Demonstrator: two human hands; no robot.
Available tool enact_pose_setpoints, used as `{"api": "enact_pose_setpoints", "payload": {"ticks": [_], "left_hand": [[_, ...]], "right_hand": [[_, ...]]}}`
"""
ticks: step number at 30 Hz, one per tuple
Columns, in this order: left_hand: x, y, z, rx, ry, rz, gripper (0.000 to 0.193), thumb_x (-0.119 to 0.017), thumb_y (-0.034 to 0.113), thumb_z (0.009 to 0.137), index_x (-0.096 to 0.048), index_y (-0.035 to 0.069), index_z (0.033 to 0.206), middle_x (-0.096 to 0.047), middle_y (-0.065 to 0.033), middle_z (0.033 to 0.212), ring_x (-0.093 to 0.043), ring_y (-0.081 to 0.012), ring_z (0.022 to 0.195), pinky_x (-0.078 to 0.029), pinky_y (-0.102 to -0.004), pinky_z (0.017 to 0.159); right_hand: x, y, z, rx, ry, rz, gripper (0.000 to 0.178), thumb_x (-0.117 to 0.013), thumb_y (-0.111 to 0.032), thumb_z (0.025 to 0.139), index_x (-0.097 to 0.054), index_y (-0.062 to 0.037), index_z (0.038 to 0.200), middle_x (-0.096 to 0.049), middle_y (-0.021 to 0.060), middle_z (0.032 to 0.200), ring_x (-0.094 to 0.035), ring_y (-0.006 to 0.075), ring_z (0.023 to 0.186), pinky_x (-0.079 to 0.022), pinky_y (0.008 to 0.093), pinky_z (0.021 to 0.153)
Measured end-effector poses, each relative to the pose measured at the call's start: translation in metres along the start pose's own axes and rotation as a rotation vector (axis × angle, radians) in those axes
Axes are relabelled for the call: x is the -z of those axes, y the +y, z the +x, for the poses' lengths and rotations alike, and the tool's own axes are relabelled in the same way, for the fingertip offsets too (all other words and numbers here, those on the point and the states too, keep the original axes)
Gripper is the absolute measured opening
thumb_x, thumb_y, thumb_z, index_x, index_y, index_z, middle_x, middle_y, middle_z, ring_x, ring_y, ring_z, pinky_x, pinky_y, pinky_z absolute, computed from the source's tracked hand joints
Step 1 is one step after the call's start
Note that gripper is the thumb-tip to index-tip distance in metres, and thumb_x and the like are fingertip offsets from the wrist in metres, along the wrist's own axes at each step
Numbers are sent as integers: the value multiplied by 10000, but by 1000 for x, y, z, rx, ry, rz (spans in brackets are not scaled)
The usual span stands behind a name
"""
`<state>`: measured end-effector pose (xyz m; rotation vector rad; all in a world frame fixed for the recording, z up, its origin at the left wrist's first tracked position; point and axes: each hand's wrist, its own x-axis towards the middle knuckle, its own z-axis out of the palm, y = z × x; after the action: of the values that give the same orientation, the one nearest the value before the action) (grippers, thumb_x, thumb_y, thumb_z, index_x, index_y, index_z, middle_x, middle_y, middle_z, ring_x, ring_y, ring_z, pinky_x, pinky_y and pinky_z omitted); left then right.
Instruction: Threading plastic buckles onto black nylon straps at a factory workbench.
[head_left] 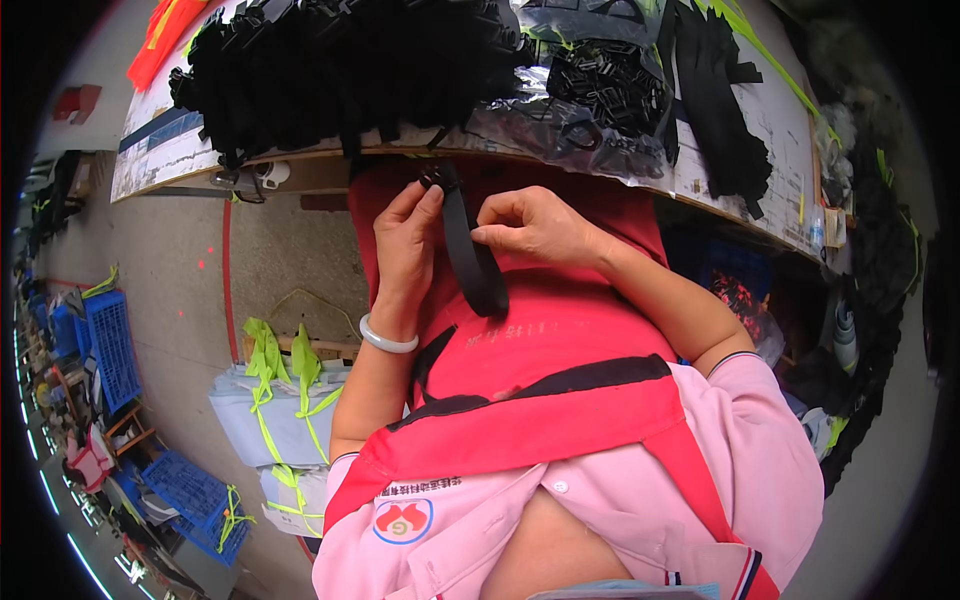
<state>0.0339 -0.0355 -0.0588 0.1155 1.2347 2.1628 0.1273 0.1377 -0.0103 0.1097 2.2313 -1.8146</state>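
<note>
Before my red apron (pixel 560 290) I hold a black webbing strap (pixel 462 235) that hangs down in a loop. My left hand (pixel 405 235), a white bangle on its wrist, pinches the strap's upper end at a small dark buckle (pixel 438 180). My right hand (pixel 535 225) is at the strap's right edge, fingers curled and thumb tip against it. What lies between those fingers, if anything, is too small to make out.
Beyond my hands, the worktable (pixel 165 160) bears a big heap of black straps (pixel 340 75), a clear bag of black buckles (pixel 605 90) and more straps (pixel 715 110). Tied pale bundles (pixel 265 410) stand at lower left. Blue crates (pixel 112 350) are farther left.
</note>
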Motion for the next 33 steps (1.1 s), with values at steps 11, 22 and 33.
{"api": "enact_pose_setpoints", "payload": {"ticks": [11, 22, 33], "left_hand": [[8, 35, -7, -68, -321, 287, 175, -656, 0, 850, -704, -19, 1017, -607, -17, 889, -546, -98, 851, -413, -208, 749], [-3, 233, -18, -469, -365, 288, 233, -608, 31, 895, -641, -38, 1115, -626, -94, 890, -612, -168, 792, -526, -292, 725], [21, 240, 102, -674, 244, 876, 293, -682, 141, 891, -649, 10, 1151, -669, -70, 977, -627, -123, 826, -545, -249, 726]], "right_hand": [[16, -8, 35, -213, -134, 378, 233, -598, -295, 949, -601, -66, 905, -564, -17, 679, -498, 42, 525, -382, 180, 471], [185, -211, 129, 519, 738, -481, 265, -564, -265, 958, -563, -46, 1106, -590, 30, 695, -512, 80, 490, -407, 235, 432], [76, -119, 84, 535, 284, -377, 106, -631, -65, 875, -645, -14, 967, -622, 97, 734, -577, 131, 631, -477, 264, 601]]}}
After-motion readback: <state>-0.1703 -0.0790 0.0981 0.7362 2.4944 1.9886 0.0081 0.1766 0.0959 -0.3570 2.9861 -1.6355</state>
